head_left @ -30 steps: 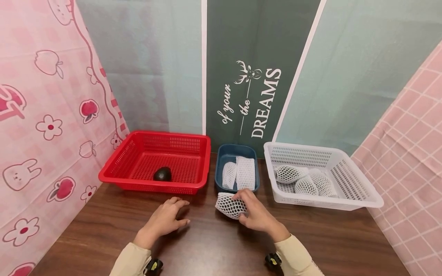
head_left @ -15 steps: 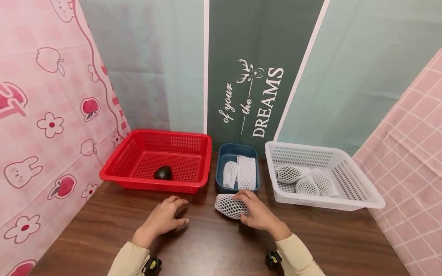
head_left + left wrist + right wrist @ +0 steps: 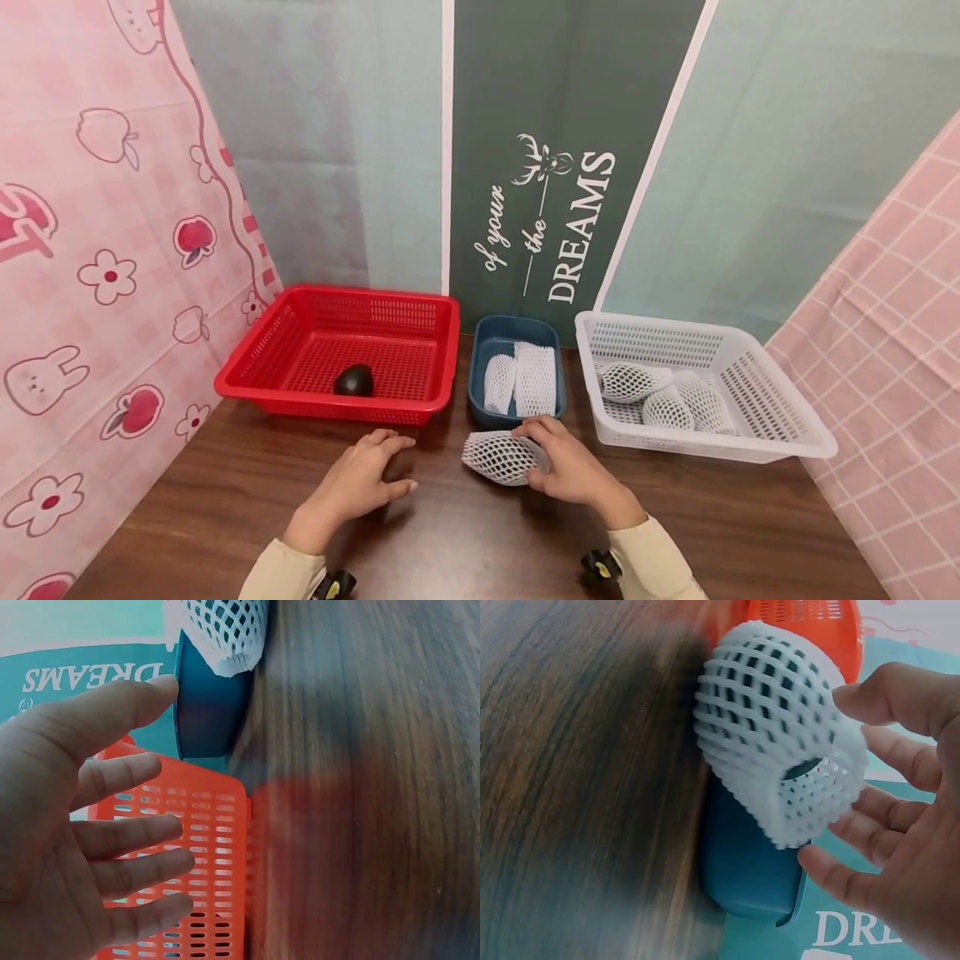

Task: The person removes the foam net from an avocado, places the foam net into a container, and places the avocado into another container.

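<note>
A dark avocado in a white foam net sleeve (image 3: pixel 501 458) lies on the wooden table, in front of a small blue bin (image 3: pixel 477 346). My right hand (image 3: pixel 573 467) is at its right end, thumb and fingers spread about the sleeve's loose end. In the right wrist view, a sliver of dark skin shows through the sleeve mouth (image 3: pixel 802 769). My left hand (image 3: pixel 356 479) hovers near the table in front of the red basket (image 3: pixel 337 404), its fingers apart and holding nothing. One bare avocado (image 3: pixel 353 381) sits in that basket.
Flat white net sleeves (image 3: pixel 535 379) lie in the blue bin. To the right, a white basket (image 3: pixel 712 446) holds several netted avocados (image 3: pixel 667 408). Printed cloths hang behind and at both sides.
My right hand has drawn slightly to the right, and more of the sleeve's right end shows. The netted avocado sits a little nearer to me. My left hand has barely moved.
</note>
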`<state>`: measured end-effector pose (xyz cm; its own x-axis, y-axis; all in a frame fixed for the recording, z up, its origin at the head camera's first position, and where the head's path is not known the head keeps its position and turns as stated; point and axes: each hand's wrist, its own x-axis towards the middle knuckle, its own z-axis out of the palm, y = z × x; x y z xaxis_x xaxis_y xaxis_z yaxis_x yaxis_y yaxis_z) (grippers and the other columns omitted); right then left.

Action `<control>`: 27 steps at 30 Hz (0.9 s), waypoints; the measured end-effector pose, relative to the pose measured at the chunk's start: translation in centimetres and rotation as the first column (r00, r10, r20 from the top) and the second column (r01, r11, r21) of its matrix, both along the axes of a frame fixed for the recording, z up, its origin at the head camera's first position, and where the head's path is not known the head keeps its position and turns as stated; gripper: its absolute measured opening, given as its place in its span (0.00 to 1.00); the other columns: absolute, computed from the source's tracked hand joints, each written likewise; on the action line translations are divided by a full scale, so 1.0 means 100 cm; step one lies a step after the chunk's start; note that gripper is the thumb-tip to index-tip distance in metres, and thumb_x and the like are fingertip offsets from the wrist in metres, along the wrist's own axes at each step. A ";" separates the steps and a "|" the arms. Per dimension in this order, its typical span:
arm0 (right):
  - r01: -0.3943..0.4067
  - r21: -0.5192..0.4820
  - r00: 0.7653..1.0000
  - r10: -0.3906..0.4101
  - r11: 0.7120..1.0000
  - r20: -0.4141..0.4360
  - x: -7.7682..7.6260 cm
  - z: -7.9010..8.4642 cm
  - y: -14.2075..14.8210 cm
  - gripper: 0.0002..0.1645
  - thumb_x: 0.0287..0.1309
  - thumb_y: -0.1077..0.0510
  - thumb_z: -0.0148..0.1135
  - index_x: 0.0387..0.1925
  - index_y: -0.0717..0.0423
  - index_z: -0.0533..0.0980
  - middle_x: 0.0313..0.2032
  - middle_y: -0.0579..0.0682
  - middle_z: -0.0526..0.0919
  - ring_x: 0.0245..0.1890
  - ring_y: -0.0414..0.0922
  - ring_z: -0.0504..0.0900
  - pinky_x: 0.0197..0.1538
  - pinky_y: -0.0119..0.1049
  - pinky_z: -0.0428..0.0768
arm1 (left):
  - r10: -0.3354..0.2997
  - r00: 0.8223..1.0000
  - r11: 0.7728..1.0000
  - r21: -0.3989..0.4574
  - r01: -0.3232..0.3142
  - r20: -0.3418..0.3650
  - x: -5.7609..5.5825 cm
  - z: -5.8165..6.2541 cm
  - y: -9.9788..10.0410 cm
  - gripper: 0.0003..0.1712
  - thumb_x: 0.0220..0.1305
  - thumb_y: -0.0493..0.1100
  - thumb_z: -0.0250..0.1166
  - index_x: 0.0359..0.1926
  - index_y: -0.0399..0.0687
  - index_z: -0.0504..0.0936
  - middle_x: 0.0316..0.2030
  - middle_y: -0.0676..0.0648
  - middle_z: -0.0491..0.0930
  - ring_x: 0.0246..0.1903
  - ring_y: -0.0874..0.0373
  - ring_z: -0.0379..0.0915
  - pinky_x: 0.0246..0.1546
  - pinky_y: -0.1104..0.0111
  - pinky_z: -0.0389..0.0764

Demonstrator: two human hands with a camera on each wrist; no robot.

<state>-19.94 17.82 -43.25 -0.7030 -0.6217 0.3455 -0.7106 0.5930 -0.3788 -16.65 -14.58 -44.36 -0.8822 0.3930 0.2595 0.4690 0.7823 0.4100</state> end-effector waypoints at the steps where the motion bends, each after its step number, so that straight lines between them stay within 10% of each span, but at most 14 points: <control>1: -0.002 0.001 1.000 0.002 1.000 0.002 0.000 0.001 0.001 0.30 0.36 0.63 0.68 0.48 0.55 0.74 0.48 0.48 0.71 0.50 0.46 0.71 0.49 0.42 0.72 | -0.003 1.000 1.000 0.000 0.003 0.000 0.000 0.000 0.001 0.29 0.44 0.50 0.74 0.48 0.44 0.79 0.43 0.45 0.75 0.44 0.47 0.72 0.42 0.52 0.73; 27: 0.156 -0.038 0.985 -0.158 0.987 -0.061 0.025 -0.011 0.007 0.23 0.41 0.62 0.70 0.44 0.57 0.76 0.44 0.50 0.75 0.44 0.47 0.75 0.42 0.45 0.75 | -0.009 0.999 0.995 0.096 0.012 -0.038 -0.006 -0.020 0.041 0.22 0.47 0.47 0.72 0.44 0.44 0.81 0.40 0.49 0.76 0.41 0.53 0.74 0.38 0.56 0.75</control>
<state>-17.43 18.52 -44.40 -0.7668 -0.4925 0.4116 -0.6329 0.6870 -0.3571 -17.24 -10.52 -46.33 -0.8670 0.3738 0.3297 0.4936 0.7349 0.4651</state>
